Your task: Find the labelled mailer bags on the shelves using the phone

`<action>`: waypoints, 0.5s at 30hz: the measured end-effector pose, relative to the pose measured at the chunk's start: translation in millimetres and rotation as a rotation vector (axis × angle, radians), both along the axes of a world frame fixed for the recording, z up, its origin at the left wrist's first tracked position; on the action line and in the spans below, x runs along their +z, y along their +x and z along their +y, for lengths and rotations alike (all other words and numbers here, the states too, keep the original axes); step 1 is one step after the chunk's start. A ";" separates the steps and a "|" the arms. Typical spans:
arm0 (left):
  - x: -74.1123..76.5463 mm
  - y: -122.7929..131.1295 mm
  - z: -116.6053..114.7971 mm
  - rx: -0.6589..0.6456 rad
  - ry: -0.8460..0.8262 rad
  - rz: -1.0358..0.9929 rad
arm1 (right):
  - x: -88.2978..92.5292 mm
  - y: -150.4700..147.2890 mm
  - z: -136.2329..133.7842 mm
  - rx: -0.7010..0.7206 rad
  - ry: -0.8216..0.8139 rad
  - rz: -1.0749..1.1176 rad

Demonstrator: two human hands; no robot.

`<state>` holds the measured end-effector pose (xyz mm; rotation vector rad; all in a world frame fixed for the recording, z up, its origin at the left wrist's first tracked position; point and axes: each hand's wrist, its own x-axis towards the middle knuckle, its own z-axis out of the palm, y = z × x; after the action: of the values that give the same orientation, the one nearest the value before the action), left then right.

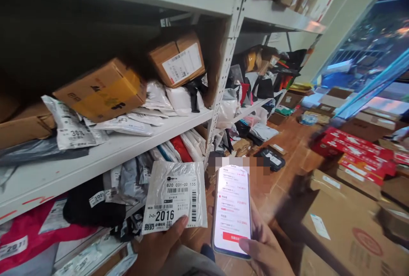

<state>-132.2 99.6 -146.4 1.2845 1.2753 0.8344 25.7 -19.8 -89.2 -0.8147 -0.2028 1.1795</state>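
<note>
My left hand (168, 244) is closed on a flat white mailer parcel (182, 182), thumb across its lower edge. The label faces me and reads "2-2-2016". In my right hand (263, 240) is a smartphone (232, 208), held upright beside the parcel. My right thumb lies over the lower right of its lit screen, at a red button. A list of text entries with red marks fills the screen. The fingers behind the parcel are hidden from view.
A white metal shelf (150, 144) on the left bears cardboard boxes (102, 90) and bagged parcels. More bags fill the shelf below. On the right, a large carton (351, 225) and red boxes (358, 152) stand on the wooden floor (292, 167). A black parcel (271, 159) lies between.
</note>
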 end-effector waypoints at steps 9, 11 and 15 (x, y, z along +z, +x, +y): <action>12.3 73.0 -35.5 0.148 0.021 -0.286 | -32.5 38.1 -22.4 -0.150 -0.098 -0.010; 15.0 85.0 -41.7 0.098 -0.043 -0.379 | -35.4 36.5 -16.6 -0.253 -0.100 -0.120; 10.9 98.9 -45.8 0.051 -0.054 -0.416 | -46.3 37.8 -10.0 -0.344 -0.109 -0.298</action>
<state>-33.3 53.9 -135.5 0.9740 0.9919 1.0345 63.6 -29.8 -135.5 -1.0746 -0.2330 0.7479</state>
